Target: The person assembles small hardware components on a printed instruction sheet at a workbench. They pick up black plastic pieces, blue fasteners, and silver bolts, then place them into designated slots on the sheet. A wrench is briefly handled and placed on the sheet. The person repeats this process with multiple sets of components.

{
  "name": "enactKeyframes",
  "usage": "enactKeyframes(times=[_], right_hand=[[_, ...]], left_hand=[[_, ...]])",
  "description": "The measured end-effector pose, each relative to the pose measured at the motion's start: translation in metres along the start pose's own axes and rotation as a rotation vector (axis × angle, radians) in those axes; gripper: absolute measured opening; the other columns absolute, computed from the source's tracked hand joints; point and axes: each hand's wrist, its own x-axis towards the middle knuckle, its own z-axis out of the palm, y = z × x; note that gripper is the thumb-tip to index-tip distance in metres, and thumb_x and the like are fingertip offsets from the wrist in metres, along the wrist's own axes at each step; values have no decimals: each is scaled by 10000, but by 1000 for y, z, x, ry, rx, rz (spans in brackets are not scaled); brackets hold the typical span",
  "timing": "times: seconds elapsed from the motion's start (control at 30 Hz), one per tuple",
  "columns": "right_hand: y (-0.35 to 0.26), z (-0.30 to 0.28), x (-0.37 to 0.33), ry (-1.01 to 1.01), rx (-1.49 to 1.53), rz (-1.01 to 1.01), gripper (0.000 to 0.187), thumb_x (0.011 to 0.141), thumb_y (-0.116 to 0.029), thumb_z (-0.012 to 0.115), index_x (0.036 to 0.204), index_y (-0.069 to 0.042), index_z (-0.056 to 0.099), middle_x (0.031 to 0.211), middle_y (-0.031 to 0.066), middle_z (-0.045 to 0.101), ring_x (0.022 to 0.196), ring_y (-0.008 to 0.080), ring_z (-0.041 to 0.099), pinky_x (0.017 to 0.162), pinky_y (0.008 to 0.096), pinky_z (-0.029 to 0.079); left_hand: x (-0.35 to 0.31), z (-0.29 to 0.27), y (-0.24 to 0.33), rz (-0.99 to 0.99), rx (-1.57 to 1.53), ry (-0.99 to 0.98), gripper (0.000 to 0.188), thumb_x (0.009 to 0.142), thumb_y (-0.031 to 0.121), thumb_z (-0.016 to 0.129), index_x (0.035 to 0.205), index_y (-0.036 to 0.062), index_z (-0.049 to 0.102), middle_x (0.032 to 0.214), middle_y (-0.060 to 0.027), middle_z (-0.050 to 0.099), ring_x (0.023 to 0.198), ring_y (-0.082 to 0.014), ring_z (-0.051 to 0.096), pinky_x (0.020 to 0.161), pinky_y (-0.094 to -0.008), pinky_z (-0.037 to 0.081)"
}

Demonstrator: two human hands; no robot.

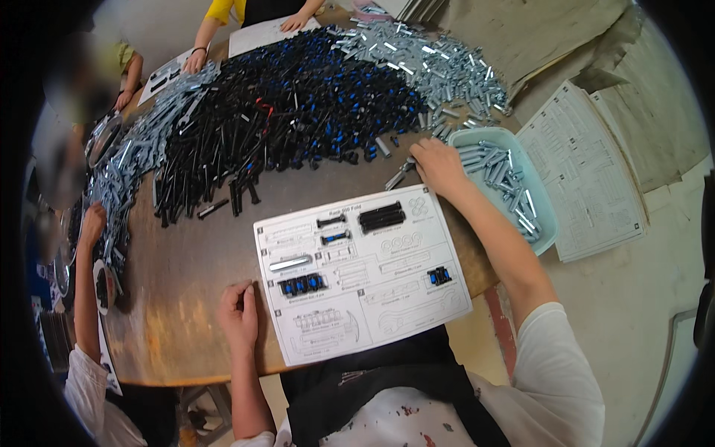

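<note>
A white printed sheet with outlined part drawings lies before me at the table's front edge. On it rest black bolts, a silver metal tube and short black-and-blue bolts. My left hand is on the table just left of the sheet, fingers curled in, with nothing visible in them. Beyond the sheet's far right corner, my right hand has its fingers closed at the ends of a few silver metal tubes; part of the grip is hidden.
A pale green bin of silver tubes stands at the right, beside stacked printed sheets. Heaps of black bolts, blue-marked bolts and silver parts cover the table's far side. Co-workers' hands are at the far and left sides.
</note>
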Motion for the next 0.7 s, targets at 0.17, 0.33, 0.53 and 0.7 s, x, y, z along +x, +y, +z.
enactKeyframes(times=[0.17,0.33,0.53,0.7], right_hand=[[18,14,-1,-152,-18,-85,114,776,-94,659,873,-73,602,844,81,587,860,296,622,702,422,518],[-12,-9,-7,-204,125,119,164,846,-184,669,930,-61,598,886,117,637,865,329,652,725,457,514],[-149,-65,-40,-340,256,-83,111,862,-187,631,918,-96,600,881,69,611,846,263,641,652,411,528],[-185,-56,-64,-369,293,-152,148,787,-119,675,895,-82,582,849,44,570,792,189,634,550,339,512]], left_hand=[[8,6,4,4,10,-28,107,915,39,651,985,-24,701,847,-76,654,745,-124,589,679,-246,468],[3,2,2,2,22,1,111,915,49,664,1001,-6,708,858,-75,659,739,-118,584,672,-246,467],[4,3,4,26,36,-23,117,916,57,661,1005,-3,706,866,-76,663,741,-120,586,680,-246,468],[3,5,6,26,9,-17,112,911,46,655,1001,3,705,857,-73,656,728,-122,580,673,-241,463]])
